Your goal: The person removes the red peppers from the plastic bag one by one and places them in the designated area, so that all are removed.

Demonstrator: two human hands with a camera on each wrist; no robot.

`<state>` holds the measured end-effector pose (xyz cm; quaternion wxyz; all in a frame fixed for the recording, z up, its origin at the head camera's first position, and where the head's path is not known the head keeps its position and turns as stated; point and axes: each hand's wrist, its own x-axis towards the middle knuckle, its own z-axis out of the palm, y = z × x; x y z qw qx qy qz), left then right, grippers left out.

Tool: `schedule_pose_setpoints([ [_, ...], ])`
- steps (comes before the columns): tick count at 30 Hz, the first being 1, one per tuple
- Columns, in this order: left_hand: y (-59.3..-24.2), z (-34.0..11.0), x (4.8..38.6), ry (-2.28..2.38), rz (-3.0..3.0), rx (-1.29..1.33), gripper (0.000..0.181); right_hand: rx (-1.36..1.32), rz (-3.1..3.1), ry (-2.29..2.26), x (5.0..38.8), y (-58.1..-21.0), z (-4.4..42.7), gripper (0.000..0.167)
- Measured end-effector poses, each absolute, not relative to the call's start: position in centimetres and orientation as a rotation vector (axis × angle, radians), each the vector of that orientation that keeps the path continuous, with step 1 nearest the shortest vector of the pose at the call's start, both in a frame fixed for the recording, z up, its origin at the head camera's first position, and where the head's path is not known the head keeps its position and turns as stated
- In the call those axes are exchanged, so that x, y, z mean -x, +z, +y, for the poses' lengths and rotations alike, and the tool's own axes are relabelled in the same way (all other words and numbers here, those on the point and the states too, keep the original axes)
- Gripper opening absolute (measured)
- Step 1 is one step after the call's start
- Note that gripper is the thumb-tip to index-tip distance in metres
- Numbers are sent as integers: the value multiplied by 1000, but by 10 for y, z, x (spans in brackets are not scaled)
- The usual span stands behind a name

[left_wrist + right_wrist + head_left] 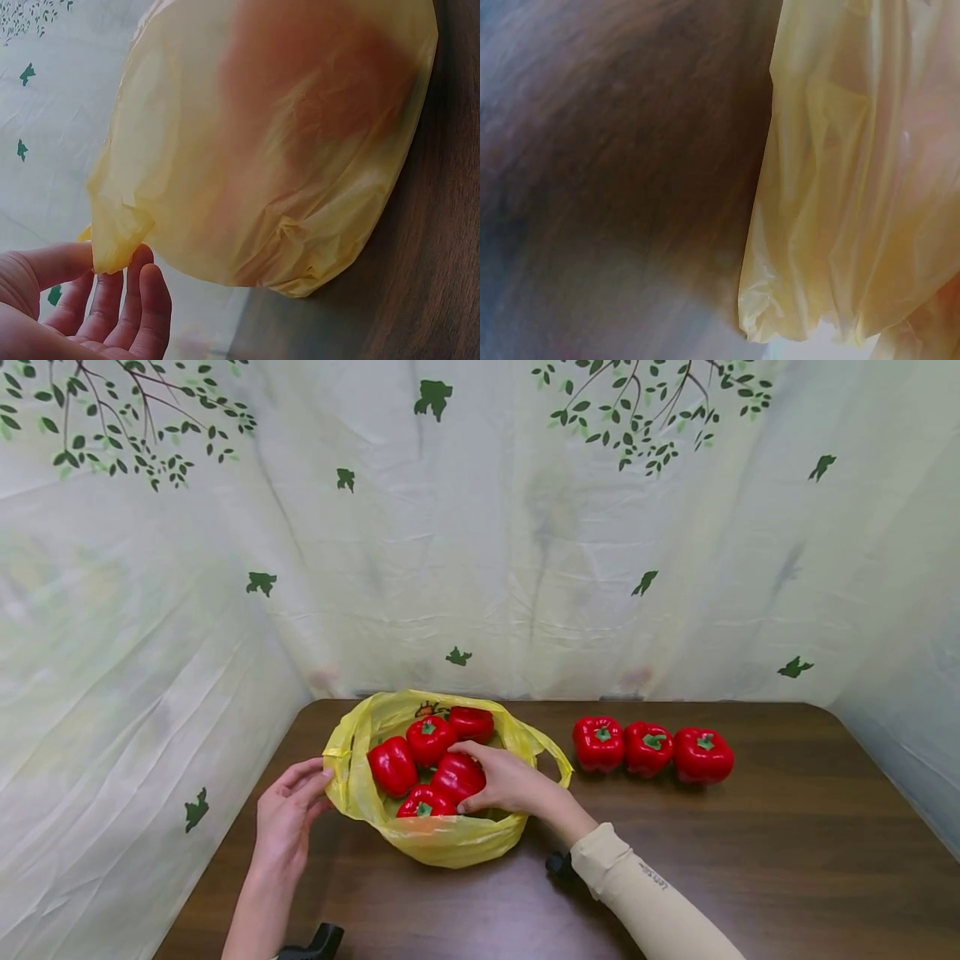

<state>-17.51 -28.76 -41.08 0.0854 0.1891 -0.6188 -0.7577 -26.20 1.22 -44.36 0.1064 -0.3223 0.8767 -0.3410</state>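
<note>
A yellow plastic bag [450,852] stands with its mouth wide on the table, several red bell peppers inside it. My left hand [288,810] pinches the bag's left edge between thumb and fingers; the left wrist view shows the same hand [97,300] on a fold of the bag [300,187]. Reaching in over the right rim, my right hand [506,781] grips a red bell pepper [457,777] with thumb and fingers around it. Beside it in the bag lie another pepper [392,767] and one with a green stem [430,740]. The right wrist view shows only the bag [840,172] and blurred brown.
Three red bell peppers stand in a row right of the bag: a left one [598,743], a middle one [648,749] and a right one [702,755]. The brown wooden table [787,843] meets a pale curtain [525,568] with leaf prints at its back.
</note>
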Motion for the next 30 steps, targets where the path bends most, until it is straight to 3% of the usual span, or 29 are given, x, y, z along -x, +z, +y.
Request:
schedule_pose_setpoints([
  [14,-411,-288,175,-2252,-1857,-569,27,968,2591,-1142,258,-435,21,79],
  [30,-412,-286,175,-2260,-1818,-562,22,1054,2714,-1403,225,-408,47,86],
])
